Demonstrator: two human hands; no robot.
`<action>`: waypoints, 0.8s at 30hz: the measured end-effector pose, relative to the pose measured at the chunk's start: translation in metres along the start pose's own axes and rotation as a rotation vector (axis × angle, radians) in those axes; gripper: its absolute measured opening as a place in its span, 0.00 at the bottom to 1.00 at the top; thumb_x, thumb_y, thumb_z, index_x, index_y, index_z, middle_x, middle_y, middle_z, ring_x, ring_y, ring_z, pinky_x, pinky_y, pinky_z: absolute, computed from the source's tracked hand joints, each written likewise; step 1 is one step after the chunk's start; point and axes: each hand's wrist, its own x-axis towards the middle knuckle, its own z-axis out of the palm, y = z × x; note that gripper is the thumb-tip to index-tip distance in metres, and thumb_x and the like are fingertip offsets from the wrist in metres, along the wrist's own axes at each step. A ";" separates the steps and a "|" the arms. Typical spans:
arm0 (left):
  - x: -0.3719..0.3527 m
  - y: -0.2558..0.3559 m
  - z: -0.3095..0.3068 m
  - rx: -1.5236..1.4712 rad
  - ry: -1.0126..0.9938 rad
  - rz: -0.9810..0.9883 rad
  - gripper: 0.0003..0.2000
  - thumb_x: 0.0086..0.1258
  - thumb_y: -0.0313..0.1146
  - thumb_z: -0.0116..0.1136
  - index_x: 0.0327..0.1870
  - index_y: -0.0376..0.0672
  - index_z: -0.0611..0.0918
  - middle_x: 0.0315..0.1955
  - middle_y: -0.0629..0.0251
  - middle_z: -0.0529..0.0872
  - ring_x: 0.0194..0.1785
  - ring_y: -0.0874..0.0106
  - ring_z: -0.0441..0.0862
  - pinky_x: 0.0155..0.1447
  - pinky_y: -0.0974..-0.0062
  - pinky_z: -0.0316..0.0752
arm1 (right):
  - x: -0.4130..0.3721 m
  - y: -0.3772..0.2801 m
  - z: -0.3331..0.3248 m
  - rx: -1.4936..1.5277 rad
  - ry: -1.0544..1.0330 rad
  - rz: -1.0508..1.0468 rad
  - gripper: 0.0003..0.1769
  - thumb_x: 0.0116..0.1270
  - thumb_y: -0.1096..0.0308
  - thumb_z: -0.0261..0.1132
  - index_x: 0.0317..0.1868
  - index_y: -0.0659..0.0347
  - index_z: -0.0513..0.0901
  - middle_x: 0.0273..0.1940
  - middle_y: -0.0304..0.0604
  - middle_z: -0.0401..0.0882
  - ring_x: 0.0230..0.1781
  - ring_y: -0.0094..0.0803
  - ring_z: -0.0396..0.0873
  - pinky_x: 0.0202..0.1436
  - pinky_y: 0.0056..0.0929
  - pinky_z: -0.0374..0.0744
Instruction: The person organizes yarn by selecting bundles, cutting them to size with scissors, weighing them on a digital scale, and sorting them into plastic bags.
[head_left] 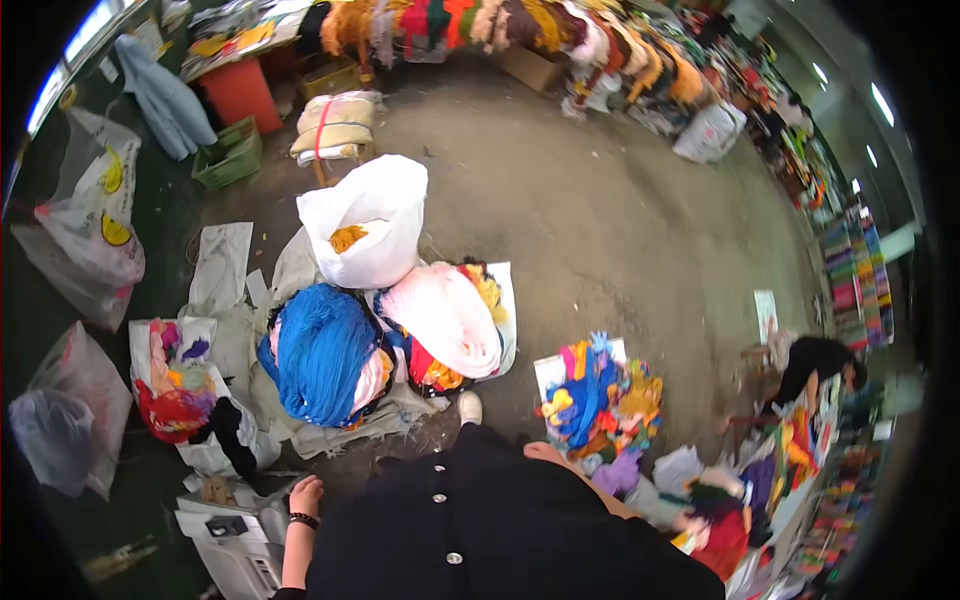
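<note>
My left hand [306, 495], with a dark beaded bracelet at the wrist, hangs beside a grey machine [230, 540] at the lower left. Its fingers are curled, and what they hold, if anything, is hidden. Partly covered by my dark clothing, my right hand [543, 453] shows near the pile of multicoloured yarn [600, 395]; its fingers are too hidden to read. Ahead lie a large blue yarn bundle [325, 350] and a pale pink one [445, 315]. Behind them an open white sack [370, 225] holds some orange yarn.
A person [815, 365] in black bends over a yarn-covered table at the right. Plastic bags [75, 410] hang at the left. A green crate [228, 155] and a stool with folded sacks [335, 125] stand at the upper left. Hanging yarn [500, 25] lines the back.
</note>
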 end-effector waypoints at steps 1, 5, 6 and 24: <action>-0.005 -0.007 0.024 0.054 0.052 -0.034 0.14 0.62 0.28 0.61 0.48 0.36 0.82 0.36 0.65 0.84 0.36 0.77 0.80 0.41 0.81 0.78 | 0.012 0.000 -0.025 -0.090 -0.040 0.004 0.20 0.62 0.51 0.60 0.42 0.59 0.85 0.35 0.47 0.85 0.39 0.35 0.83 0.45 0.32 0.78; -0.028 -0.042 0.095 0.139 0.090 -0.081 0.15 0.63 0.29 0.60 0.50 0.36 0.82 0.33 0.66 0.85 0.32 0.77 0.80 0.37 0.81 0.76 | 0.036 -0.033 -0.110 0.067 0.099 0.072 0.15 0.64 0.61 0.62 0.40 0.66 0.84 0.36 0.44 0.85 0.39 0.32 0.81 0.44 0.31 0.77; -0.028 -0.051 0.103 0.120 0.102 -0.097 0.15 0.63 0.29 0.60 0.50 0.36 0.82 0.33 0.66 0.85 0.32 0.77 0.80 0.37 0.81 0.76 | 0.039 -0.061 -0.132 0.063 0.149 0.108 0.15 0.64 0.61 0.62 0.41 0.66 0.84 0.37 0.45 0.85 0.40 0.31 0.81 0.45 0.30 0.77; 0.037 0.052 0.177 -0.360 0.187 -0.059 0.14 0.70 0.26 0.53 0.54 0.32 0.77 0.49 0.56 0.82 0.50 0.69 0.81 0.52 0.77 0.78 | 0.220 -0.385 -0.140 0.049 -0.186 -0.419 0.17 0.68 0.60 0.61 0.51 0.62 0.80 0.42 0.36 0.81 0.42 0.20 0.76 0.45 0.21 0.73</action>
